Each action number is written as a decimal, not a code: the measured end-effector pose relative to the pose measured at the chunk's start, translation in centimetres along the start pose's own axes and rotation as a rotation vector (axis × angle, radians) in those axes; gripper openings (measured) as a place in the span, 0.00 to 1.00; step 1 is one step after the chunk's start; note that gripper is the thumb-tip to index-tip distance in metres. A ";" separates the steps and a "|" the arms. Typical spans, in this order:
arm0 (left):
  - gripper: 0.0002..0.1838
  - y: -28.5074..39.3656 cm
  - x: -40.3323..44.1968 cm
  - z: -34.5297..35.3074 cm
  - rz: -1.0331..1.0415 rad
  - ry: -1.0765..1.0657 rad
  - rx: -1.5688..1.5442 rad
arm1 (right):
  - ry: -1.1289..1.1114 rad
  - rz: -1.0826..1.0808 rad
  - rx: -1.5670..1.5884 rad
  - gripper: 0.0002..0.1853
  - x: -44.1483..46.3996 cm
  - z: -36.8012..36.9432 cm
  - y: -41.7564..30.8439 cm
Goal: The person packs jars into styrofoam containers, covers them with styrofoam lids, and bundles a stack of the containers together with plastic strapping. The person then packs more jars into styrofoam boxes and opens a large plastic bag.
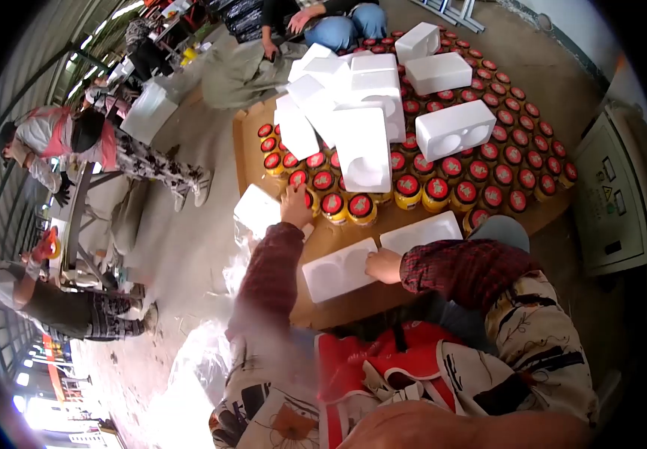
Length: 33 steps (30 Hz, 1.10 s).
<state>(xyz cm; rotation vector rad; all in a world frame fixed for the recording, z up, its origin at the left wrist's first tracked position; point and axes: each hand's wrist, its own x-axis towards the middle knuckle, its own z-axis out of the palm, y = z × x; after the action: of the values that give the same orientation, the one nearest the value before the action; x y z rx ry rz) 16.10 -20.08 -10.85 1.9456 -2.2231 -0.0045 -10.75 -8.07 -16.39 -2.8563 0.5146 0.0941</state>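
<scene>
- By the left hand (293,207), a yellow-bodied jar with a round red lid (310,199) is touched with bent fingers; whether it is gripped cannot be told.
- By the partly closed fingers of the right hand (385,266), the end of a white foam tray with round hollows (338,271) is held.
- Beside it, a second white foam tray (432,230) is laid; no jars are seen in either tray's visible hollows.
- Beyond, many red-lidded jars (492,196) are stood upright outside the foam, with white foam blocks (363,153) piled over some.
- Near jars and both trays are carried by a brown cardboard sheet (320,314) on the concrete floor (181,262).
- A grey metal cabinet (612,187) is seen at right; at left, a person in a pink vest (54,135) is bent by a bench.
</scene>
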 end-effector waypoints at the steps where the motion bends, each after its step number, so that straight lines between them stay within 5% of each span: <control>1: 0.38 0.0 -0.3 -1.4 -0.003 0.015 -0.071 | 0.003 0.004 -0.008 0.05 0.3 0.7 0.1; 3: 0.36 0.4 -1.3 -4.8 0.136 0.221 -0.094 | 0.001 0.006 -0.035 0.05 0.9 1.8 0.4; 8: 0.35 4.0 -7.7 -14.7 0.153 0.145 -0.112 | -0.015 -0.033 0.174 0.08 1.9 0.1 1.2; 10: 0.33 4.3 -10.6 -15.9 0.102 -0.052 -0.250 | 0.216 0.039 0.353 0.11 2.3 -2.3 1.4; 12: 0.36 3.9 -13.4 -14.3 0.098 -0.215 -0.302 | 0.499 0.156 0.179 0.08 4.1 -2.6 4.3; 15: 0.35 4.8 -16.9 -10.2 0.041 -0.246 -0.291 | 0.628 0.335 -0.091 0.18 4.1 -5.1 6.9; 20: 0.33 5.7 -17.9 -8.5 0.091 -0.358 -0.241 | 0.331 0.546 0.082 0.35 4.8 -5.4 6.5; 26: 0.32 6.3 -18.0 -9.1 0.062 -0.370 -0.250 | 0.383 0.634 0.089 0.33 5.2 -4.9 7.7; 29: 0.32 6.3 -18.2 -9.2 0.065 -0.316 -0.249 | 0.452 0.513 0.099 0.25 4.9 -5.2 6.8; 33: 0.34 5.0 -18.4 -6.5 0.075 -0.347 -0.207 | 0.464 0.433 0.114 0.28 4.0 -5.7 5.9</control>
<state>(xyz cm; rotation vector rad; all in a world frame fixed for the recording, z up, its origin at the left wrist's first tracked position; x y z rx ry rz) 14.34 -0.50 -6.35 1.8626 -2.3854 -0.5802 -8.97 -16.17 -12.55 -2.5987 1.1791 -0.5162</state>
